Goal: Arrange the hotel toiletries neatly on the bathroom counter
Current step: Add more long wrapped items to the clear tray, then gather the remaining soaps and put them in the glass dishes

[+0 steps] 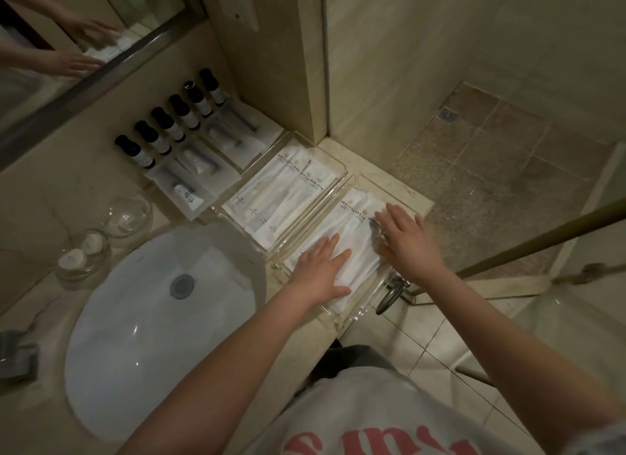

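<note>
From the head view, the counter (379, 180) ends just right of the hands, its edge dropping to the shower floor (501, 170) in the right half of the frame. A clear tray (342, 319) sits at the centre, right at that corner, its near end slightly overhanging the counter's front edge. White sachets (352, 224) lie side by side in it. The left hand (321, 271) rests flat and open on the sachets' near ends, fingers spread, gripping nothing. The right hand (406, 238) lies flat and open too, pressing on the sachets along the tray's right wall. A second tray (338, 173) of sachets sits just beside it, up and to the left, almost touching. Further toward the upper left, six dark bottles (169, 126) stand in a row along the mirror (67, 48), with toothbrush packets (203, 163) before them. The basin (118, 336) fills the lower left, leaving little bare counter around the trays.
</note>
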The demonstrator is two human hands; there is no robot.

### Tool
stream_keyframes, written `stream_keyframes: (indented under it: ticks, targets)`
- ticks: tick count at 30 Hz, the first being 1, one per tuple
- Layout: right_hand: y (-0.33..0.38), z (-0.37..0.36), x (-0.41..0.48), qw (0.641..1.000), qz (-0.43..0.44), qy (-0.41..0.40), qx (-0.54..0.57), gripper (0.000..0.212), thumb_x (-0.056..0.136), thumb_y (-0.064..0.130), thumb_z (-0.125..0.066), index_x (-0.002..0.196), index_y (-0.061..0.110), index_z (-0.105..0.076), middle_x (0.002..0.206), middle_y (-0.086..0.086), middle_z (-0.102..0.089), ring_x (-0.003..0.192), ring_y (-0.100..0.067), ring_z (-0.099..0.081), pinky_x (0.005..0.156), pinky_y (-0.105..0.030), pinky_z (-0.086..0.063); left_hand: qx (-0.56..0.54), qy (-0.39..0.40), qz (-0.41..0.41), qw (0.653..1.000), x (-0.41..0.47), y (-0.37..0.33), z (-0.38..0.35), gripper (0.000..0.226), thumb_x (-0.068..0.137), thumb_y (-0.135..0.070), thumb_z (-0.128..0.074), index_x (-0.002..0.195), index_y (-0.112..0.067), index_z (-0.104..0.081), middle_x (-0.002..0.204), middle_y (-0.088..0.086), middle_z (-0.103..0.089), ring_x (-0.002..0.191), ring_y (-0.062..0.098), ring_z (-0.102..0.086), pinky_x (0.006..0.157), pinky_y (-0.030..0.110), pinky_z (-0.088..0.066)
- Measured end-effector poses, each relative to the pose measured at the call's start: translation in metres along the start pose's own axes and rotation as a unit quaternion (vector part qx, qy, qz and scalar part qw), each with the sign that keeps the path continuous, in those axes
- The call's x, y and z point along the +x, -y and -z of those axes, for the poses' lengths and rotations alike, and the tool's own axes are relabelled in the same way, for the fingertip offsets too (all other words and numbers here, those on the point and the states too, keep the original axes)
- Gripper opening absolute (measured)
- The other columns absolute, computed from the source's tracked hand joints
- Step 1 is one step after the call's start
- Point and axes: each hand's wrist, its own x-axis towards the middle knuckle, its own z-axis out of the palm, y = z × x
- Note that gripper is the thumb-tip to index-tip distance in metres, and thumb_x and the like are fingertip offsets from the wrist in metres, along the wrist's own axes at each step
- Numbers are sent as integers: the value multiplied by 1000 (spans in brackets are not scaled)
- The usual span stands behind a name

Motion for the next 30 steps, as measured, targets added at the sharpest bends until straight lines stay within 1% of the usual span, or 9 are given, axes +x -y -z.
stream_keyframes:
  ticks: [1,3,7,10,15,18,22,28,30]
  targets:
    - [-1,-2,1,999,3,31,-10,58,95,35,-46,147,22,-23,158,-10,-16,147,-25,-12,118,-48,-7,5,-1,-2,1000,0,0,0,81,86,-50,-55,149,-30,-9,159,1,14,147,23,11,118,47,-6]
    - [-1,-3,5,998,5,64,-27,60,96,36,-42,149,26,-16,160,-8,-7,148,-24,-5,118,-48,-2,11,-1,-3,1000,-1,0,1,82,86,-49,-56,149,-29,-8,159,2,14,147,22,12,118,46,-6]
    - [3,1,12,994,14,104,-42,62,96,35,-41,150,28,-11,160,-8,-1,148,-25,0,118,-47,-5,17,4,-5,1000,-2,-2,3,84,85,-48,-58,149,-28,-8,159,3,15,147,24,11,118,47,-6]
    - [5,5,13,993,9,109,-34,67,94,33,-48,150,27,-11,160,-8,-2,148,-25,-2,118,-47,-8,17,0,-7,1000,-3,-1,3,84,84,-49,-59,149,-27,-9,159,3,12,147,23,8,119,46,-8]
    - [22,16,13,998,3,57,20,65,91,34,-54,147,21,-23,159,-9,-14,147,-25,-12,117,-48,-17,-10,-52,-4,999,-13,3,15,72,89,-45,-53,148,-24,-17,160,3,-1,148,22,2,118,45,-11]
    - [40,25,14,999,31,7,34,60,90,33,-56,143,18,-33,154,-12,-27,142,-31,-25,113,-47,-27,-15,-107,25,994,-25,15,25,64,92,-41,-49,147,-23,-22,160,3,-7,148,23,-1,118,47,-11]
    - [75,36,18,994,83,-39,56,52,89,28,-59,137,14,-44,144,-14,-42,134,-33,-37,105,-47,-36,-31,-177,77,981,-49,38,41,59,93,-39,-46,145,-20,-27,158,6,-15,147,24,-5,117,45,-17]
    - [141,38,19,983,170,-37,57,46,87,26,-61,128,11,-52,134,-15,-53,122,-37,-49,96,-49,-44,-63,-242,173,953,-108,81,45,56,92,-38,-49,142,-17,-35,155,9,-24,145,26,-16,115,43,-22]
    - [166,33,15,978,195,-29,66,46,85,25,-63,127,9,-53,132,-16,-54,119,-39,-51,95,-49,-46,-76,-251,209,942,-133,95,39,57,92,-36,-50,143,-17,-33,155,8,-25,144,26,-17,115,41,-21]
